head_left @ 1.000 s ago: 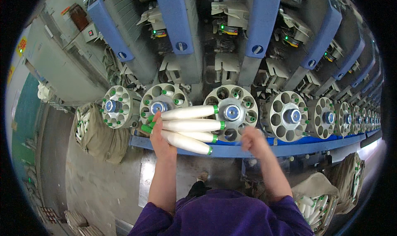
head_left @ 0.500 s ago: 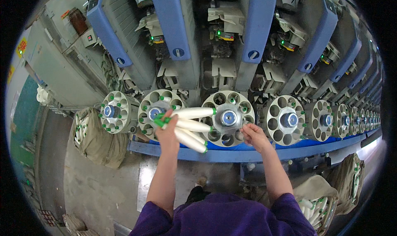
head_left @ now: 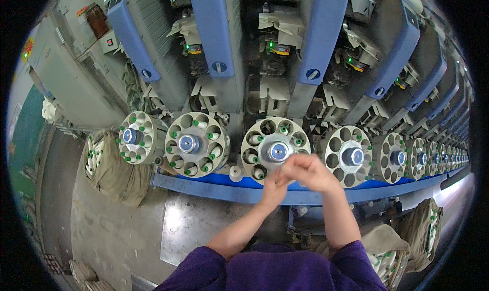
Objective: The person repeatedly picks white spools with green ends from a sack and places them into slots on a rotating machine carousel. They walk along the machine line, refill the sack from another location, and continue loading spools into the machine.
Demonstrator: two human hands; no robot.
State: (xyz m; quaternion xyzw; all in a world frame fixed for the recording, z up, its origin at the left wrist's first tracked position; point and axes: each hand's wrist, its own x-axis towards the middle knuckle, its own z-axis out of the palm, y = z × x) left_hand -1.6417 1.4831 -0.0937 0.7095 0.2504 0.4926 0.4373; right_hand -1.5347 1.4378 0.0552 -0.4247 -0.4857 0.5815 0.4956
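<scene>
In front of me stands a round bobbin magazine point(head_left: 275, 121) with a ring of pockets around a blue-and-silver hub point(head_left: 278, 152). Green-tipped white yarn bobbins point(head_left: 253, 139) sit in several of its pockets. My left hand point(head_left: 275, 191) is at the magazine's lower front edge, its fingers curled closed. A small green spot shows at its fingertips, but what it holds is mostly hidden. Just above and to the right, my right hand point(head_left: 309, 173) overlaps the left, fingers bent and smeared by motion. The two hands cover the magazine's lower right pockets.
More magazines, such as the loaded one point(head_left: 189, 116) on the left and another point(head_left: 346, 130) on the right, line a blue rail point(head_left: 219, 189). A small white spool point(head_left: 235, 173) stands between two magazines. Cloth sacks of bobbins point(head_left: 119, 176) stand at left and lower right.
My left hand has moved right to meet my right hand; the bobbins fanned out in it no longer show there. The middle magazine shows more green tips. My right hand has shifted slightly left and down.
</scene>
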